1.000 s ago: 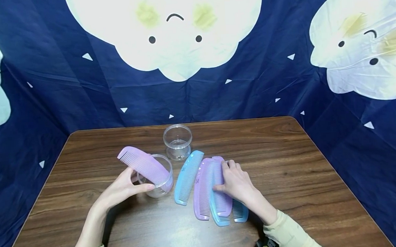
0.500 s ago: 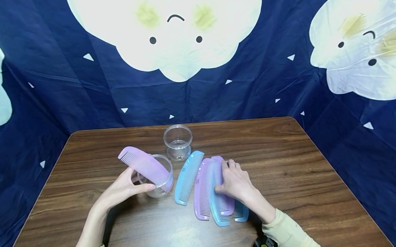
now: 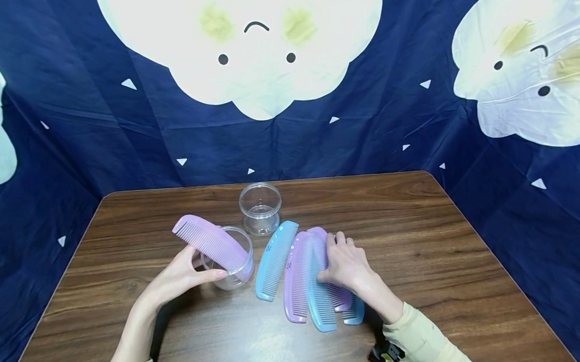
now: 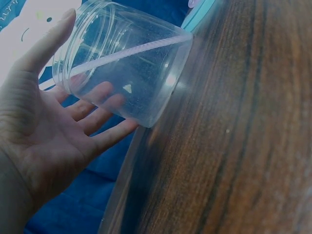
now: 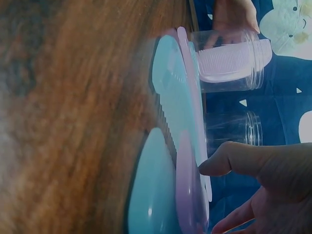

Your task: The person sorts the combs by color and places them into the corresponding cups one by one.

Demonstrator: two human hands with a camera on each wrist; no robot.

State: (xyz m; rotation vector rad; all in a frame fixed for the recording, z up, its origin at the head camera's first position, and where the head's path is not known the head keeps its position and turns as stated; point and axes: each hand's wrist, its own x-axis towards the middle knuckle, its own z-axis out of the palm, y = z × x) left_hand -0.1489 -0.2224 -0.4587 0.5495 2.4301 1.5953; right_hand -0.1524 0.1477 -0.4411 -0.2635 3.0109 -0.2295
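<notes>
My left hand (image 3: 179,275) holds a clear jar (image 3: 233,282) with thumb and fingers around its side. A purple comb (image 3: 207,239) leans inside it, its end sticking out past the rim to the upper left. My right hand (image 3: 347,267) is over the comb pile and pinches another purple comb (image 3: 342,300), whose middle it partly hides. In the right wrist view the thumb presses that purple comb's (image 5: 189,185) edge. Beneath and beside it are a blue comb (image 3: 321,306), a purple comb (image 3: 294,289) and a second blue comb (image 3: 355,310).
Left of the pile lies a separate blue comb (image 3: 275,261). A second clear jar (image 3: 260,214) without combs stands behind, near the back of the wooden table (image 3: 418,224). A dark blue cloth (image 3: 249,145) with cloud faces hangs around the table.
The purple comb under my right hand has turned, its near end swinging right across the pile. The right hand has shifted slightly right. My left hand and its jar stay still.
</notes>
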